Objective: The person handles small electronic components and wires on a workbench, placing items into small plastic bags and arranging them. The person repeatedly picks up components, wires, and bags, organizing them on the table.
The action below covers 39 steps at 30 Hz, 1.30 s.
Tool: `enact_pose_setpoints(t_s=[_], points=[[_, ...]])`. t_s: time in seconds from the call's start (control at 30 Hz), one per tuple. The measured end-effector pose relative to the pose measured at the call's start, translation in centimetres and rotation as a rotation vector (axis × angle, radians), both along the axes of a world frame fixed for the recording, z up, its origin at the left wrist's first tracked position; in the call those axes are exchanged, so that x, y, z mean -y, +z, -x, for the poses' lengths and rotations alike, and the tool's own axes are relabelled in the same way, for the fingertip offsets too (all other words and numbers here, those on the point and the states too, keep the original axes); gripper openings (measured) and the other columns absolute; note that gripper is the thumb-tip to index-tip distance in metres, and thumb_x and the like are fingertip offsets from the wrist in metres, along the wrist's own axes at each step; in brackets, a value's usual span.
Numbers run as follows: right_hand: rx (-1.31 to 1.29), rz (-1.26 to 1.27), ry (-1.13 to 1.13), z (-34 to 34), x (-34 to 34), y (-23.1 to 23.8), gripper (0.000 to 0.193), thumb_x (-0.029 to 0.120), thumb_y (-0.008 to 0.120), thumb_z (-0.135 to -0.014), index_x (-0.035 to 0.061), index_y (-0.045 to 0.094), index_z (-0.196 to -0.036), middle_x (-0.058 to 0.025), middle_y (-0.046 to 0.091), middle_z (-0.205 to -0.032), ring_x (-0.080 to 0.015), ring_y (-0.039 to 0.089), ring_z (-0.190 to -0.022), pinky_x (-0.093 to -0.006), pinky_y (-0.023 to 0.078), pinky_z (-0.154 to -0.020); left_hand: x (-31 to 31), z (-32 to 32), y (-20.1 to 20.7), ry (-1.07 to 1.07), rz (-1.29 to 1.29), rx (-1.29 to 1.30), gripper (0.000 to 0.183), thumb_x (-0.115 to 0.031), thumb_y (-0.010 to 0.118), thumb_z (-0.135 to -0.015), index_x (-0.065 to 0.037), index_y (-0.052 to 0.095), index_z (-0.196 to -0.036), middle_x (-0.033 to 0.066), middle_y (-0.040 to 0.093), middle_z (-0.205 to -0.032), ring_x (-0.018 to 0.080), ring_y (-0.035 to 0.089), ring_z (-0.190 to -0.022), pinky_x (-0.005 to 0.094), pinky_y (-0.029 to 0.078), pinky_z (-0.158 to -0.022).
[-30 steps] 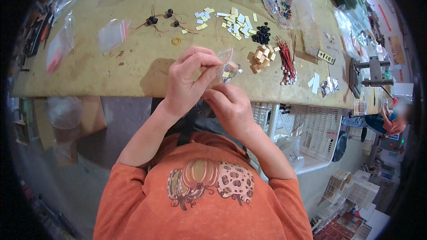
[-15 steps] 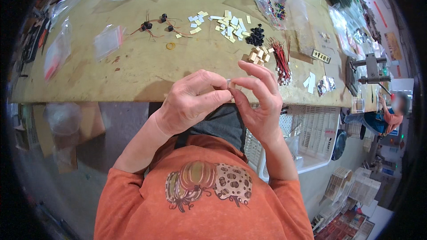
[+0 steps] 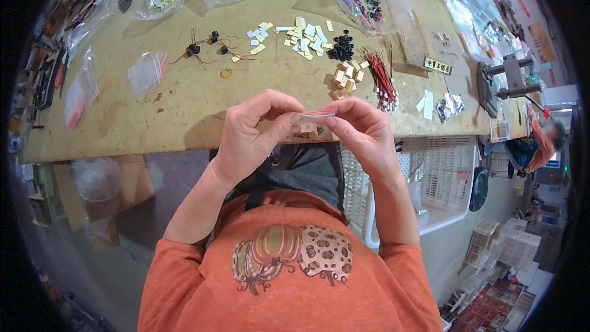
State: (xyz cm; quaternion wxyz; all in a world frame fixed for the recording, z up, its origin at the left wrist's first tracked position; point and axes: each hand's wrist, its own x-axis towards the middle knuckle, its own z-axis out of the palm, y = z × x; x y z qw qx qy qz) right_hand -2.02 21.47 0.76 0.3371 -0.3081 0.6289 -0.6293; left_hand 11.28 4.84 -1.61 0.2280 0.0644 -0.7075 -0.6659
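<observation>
Head view: at the centre of the frame, my left hand (image 3: 261, 132) pinches one end of a small clear bag (image 3: 315, 119) along its red-edged top, thumb against finger; my right hand (image 3: 365, 136) grips the other end likewise. Contents not clearly visible. Right of centre, above my hands: tan blocks (image 3: 348, 76), black round pieces (image 3: 342, 48), red wires (image 3: 381, 83). Upper left: flat clear bags (image 3: 146, 75).

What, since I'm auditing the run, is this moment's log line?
left hand: pinches bag | right hand: pinches bag | blocks: on table | wires: right of blocks
</observation>
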Motion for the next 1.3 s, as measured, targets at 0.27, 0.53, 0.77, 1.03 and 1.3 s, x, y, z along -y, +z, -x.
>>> enact_pose_setpoints(t_s=[0.27,0.53,0.77,1.03,1.3], points=[[0.136,0.034,-0.069,0.0,0.1,-0.9,0.01,0.008,0.064,-0.094,-0.0006,0.063,-0.099,-0.0039,0.069,-0.092,-0.0068,0.063,-0.083,-0.0212,0.051,-0.075,-0.7,0.5,0.1,0.021,-0.161,0.066,0.025,0.004,0.059,-0.091,-0.003,0.054,-0.115,0.0008,0.062,-0.091,0.0062,0.061,-0.085,0.021,0.05,-0.075],[0.226,-0.028,-0.067,1.0,0.8,-0.9,0.009,0.009,0.065,-0.091,0.0007,0.064,-0.093,-0.0044,0.068,-0.085,-0.0092,0.064,-0.076,-0.0236,0.051,-0.071,-0.2,1.5,-0.5,0.006,-0.342,0.151,0.022,-0.003,0.057,-0.094,-0.002,0.054,-0.116,0.002,0.064,-0.088,0.0063,0.061,-0.081,0.0216,0.05,-0.073],[0.58,0.071,-0.124,2.6,0.9,-2.0,0.008,0.013,0.065,-0.092,0.0052,0.066,-0.094,-0.0012,0.068,-0.084,-0.0081,0.061,-0.068,-0.0223,0.049,-0.063,0.0,1.9,-0.6,-0.185,-0.565,0.132,0.04,-0.034,0.045,-0.101,-0.001,0.054,-0.123,0.003,0.064,-0.098,0.0056,0.058,-0.08,0.0232,0.051,-0.076],[0.434,0.139,-0.17,2.4,0.9,-2.6,0.011,0.014,0.065,-0.093,0.0033,0.067,-0.098,-0.0022,0.069,-0.086,-0.0084,0.063,-0.074,-0.0234,0.049,-0.064,-0.6,1.7,-0.9,-0.227,-0.492,0.103,0.024,0.007,0.063,-0.087,-0.002,0.061,-0.11,0.0035,0.063,-0.108,0.0059,0.058,-0.093,0.0237,0.051,-0.082],[0.414,0.052,0.026,-0.7,-0.7,-1.1,0.018,0.02,0.06,-0.098,0.0023,0.062,-0.102,-0.0074,0.07,-0.091,-0.0125,0.067,-0.074,-0.022,0.048,-0.061,-1.0,1.6,-2.1,0.329,0.567,-0.345,0.032,0.009,0.072,-0.067,-0.008,0.062,-0.092,0.0059,0.064,-0.1,0.0225,0.066,-0.087,0.0321,0.056,-0.069]])
